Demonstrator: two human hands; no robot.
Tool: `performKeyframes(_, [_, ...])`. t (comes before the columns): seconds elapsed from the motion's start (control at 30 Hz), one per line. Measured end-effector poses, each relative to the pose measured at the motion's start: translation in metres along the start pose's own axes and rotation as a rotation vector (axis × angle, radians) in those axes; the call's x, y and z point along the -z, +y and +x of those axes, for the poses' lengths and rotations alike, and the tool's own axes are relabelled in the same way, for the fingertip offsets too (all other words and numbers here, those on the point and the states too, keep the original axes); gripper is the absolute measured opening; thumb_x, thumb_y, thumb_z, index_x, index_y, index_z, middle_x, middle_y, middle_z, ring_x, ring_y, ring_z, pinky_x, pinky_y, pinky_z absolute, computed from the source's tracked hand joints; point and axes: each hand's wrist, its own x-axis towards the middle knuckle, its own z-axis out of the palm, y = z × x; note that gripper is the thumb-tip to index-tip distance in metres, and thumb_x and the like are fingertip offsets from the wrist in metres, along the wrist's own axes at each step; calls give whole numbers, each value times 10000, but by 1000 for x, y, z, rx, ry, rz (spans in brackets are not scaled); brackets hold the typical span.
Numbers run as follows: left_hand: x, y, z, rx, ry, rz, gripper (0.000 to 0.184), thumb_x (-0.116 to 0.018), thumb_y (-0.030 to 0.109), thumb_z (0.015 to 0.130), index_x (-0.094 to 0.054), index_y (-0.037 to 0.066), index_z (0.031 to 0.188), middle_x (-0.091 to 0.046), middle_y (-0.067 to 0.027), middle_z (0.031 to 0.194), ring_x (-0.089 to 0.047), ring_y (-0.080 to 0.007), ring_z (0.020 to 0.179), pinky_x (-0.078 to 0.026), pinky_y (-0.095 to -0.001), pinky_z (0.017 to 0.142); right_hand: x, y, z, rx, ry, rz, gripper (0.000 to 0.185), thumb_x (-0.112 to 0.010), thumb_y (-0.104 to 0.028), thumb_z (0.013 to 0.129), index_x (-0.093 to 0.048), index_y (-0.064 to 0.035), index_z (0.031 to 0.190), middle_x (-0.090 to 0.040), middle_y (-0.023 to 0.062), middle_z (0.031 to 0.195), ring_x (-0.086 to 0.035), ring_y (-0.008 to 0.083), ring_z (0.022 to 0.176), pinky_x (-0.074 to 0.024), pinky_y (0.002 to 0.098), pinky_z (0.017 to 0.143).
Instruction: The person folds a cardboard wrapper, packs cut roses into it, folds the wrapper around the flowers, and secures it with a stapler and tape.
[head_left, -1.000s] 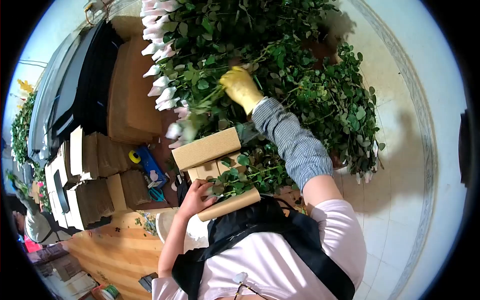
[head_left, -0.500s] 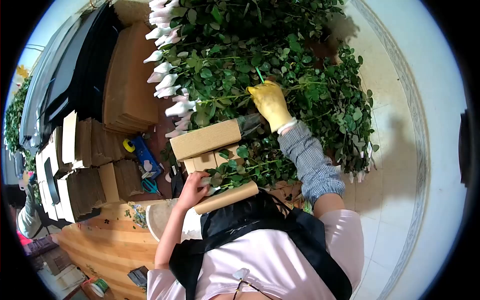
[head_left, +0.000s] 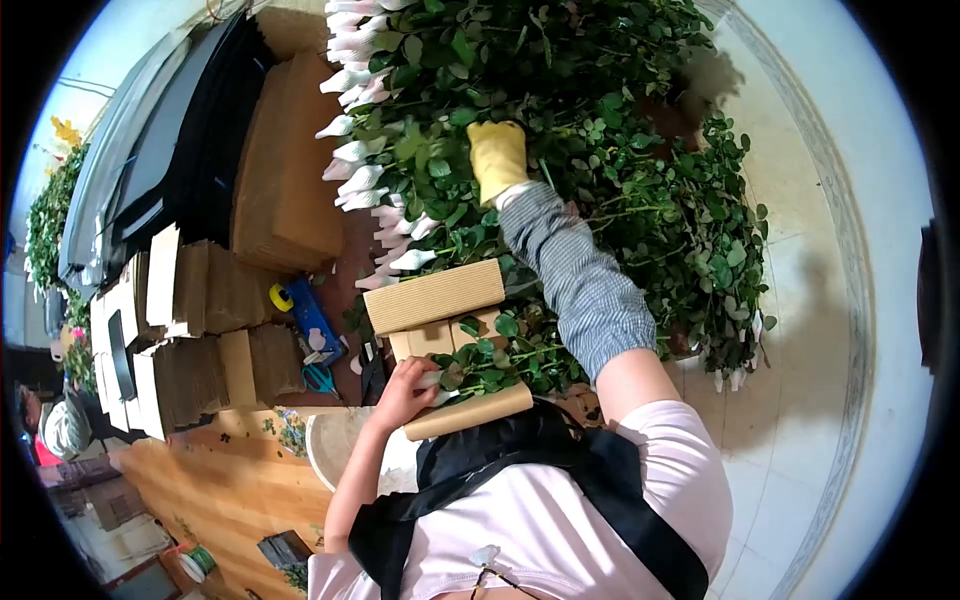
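Reaching farther out: right hand (head_left: pixel 498 160)

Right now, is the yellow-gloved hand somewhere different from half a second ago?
Yes. Judged against the tall brown cardboard stack, the gloved right hand has moved leftward in the picture, closer to that stack, and also farther up.

Ridged, matt corrugated card on the long block (head_left: pixel 435 297); smoother brown card or paper along the rolled edge (head_left: pixel 470 411). Looks smooth and rubbery on the yellow glove (head_left: pixel 498 160) — then crinkled, fine-striped cloth on the sleeve (head_left: pixel 580 275). Rough, matt white over the flower heads (head_left: pixel 360 182); slightly glossy on the leaves (head_left: pixel 718 268). Black cloth for the apron (head_left: pixel 500 455) — hard, shiny blue plastic for the tool (head_left: pixel 315 328).
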Motion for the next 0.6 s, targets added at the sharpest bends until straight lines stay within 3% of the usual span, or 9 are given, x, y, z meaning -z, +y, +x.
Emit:
performKeyframes(0.07, [1, 1, 0, 20, -25, 15, 367, -713, 89, 785, -612, 38, 1134, -598, -149, 1111, -551, -349, 1069, -462, -409, 942, -10, -5, -8, 145, -53, -70, 155, -622, -162, 907, -729, -163, 1019, -746, 55, 1035, -704, 229, 996, -531, 370, 853])
performKeyframes(0.1, [2, 4, 0, 42, -22, 8, 370, -715, 88, 784, -614, 38, 1136, -598, -146, 1108, -551, -349, 1056, -464, -410, 934, -66, 1, 1, -10, -119, 289, 144, -645, -150, 895, -726, -155, 1013, -740, 56, 1027, -700, 236, 971, -527, 372, 858])
performKeyframes(0.17, [1, 2, 1, 7, -7, 9, 366, -717, 85, 783, -617, 39, 1132, -604, -140, 1105, -553, -347, 1048, -467, -411, 929, -49, 8, -23, 248, -127, -44, 111, -684, -113, 878, -712, -122, 985, -721, 58, 994, -682, 271, 887, -522, 398, 874])
performKeyframes(0.2, [1, 2, 0, -16, 6, 10, 362, -718, 84, 782, -618, 39, 1127, -607, -139, 1101, -555, -347, 1043, -468, -411, 928, -37, 13, -31, 4, -243, 169, 175, -659, -50, 847, -713, -121, 997, -722, 70, 989, -676, 287, 921, -520, 419, 882])
performKeyframes(0.27, [0, -1, 0, -22, 12, -1, 357, -721, 83, 779, -619, 38, 1118, -612, -139, 1091, -561, -349, 1037, -469, -411, 930, -5, 48, -71, 162, 289, 285, 314, -632, 31, 778, -716, -119, 1041, -716, 92, 1016, -664, 283, 967, -511, 427, 945])
performKeyframes(0.33, [-2, -5, -1, -27, 21, -10, 359, -721, 77, 772, -618, 37, 1113, -609, -142, 1092, -562, -356, 1055, -466, -418, 944, 14, 78, -98, 253, 588, 503, 430, -587, 118, 638, -708, -48, 1016, -696, 170, 979, -654, 356, 926, -513, 420, 865])
performKeyframes(0.47, [-10, -17, -3, -76, 82, -72, 361, -707, 70, 779, -614, 33, 1126, -590, -153, 1234, -545, -369, 1138, -430, -429, 1020, 62, 96, -182, 292, 54, 727, 489, -566, 160, 751, -686, -79, 1160, -703, 130, 1082, -664, 317, 1035, -542, 394, 910])
performKeyframes(0.5, [-9, -16, -2, -52, 54, -103, 369, -700, 67, 783, -612, 30, 1140, -586, -153, 1276, -540, -371, 1161, -414, -432, 1038, 70, 97, -194, 421, -189, 797, 480, -573, 140, 807, -666, -109, 1207, -699, 108, 1129, -657, 282, 1088, -548, 372, 941])
performKeyframes(0.6, [-8, -16, -5, 20, 14, -99, 381, -701, 79, 804, -625, 29, 1173, -634, -152, 1204, -538, -368, 1163, -424, -422, 1025, 39, 80, -236, 355, -604, 526, 429, -631, 18, 867, -648, -134, 1268, -697, 121, 1158, -667, 272, 1075, -549, 340, 957])
